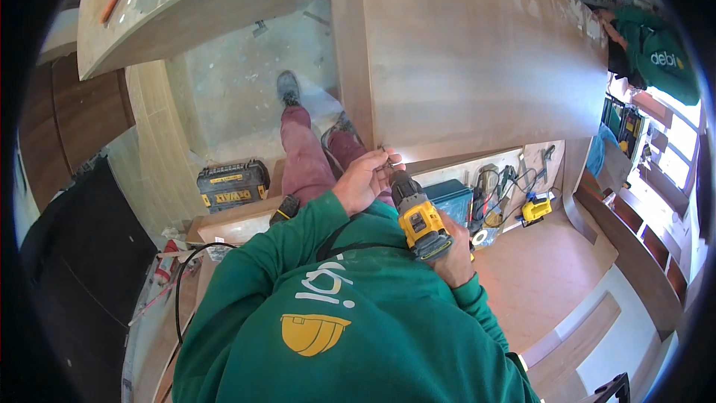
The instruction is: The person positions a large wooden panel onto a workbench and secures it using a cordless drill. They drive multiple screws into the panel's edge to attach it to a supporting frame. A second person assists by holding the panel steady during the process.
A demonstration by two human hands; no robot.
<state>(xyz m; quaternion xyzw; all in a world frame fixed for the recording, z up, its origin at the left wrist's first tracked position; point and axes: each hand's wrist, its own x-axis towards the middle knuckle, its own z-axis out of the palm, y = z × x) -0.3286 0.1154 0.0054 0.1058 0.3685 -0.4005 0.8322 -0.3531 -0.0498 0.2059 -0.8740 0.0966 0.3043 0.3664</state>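
My right hand (453, 252) grips a yellow and black cordless drill (421, 222) by its handle. The drill's black chuck points up toward the corner of a large wooden panel (477, 60). Just ahead of the chuck, my left hand (363, 181) is closed in a pinch, its fingertips near the panel's lower corner. Something small and thin seems to sit between those fingers, too small to name. How far the drill's tip is from the panel edge cannot be made out.
A black and yellow tool case (233, 183) rests by my legs on the left. Right of the drill lie a teal box (450, 201), hand tools and a yellow power tool (535, 209). A curved wooden top (186, 15) stands far left. Another person (656, 52) works at far right.
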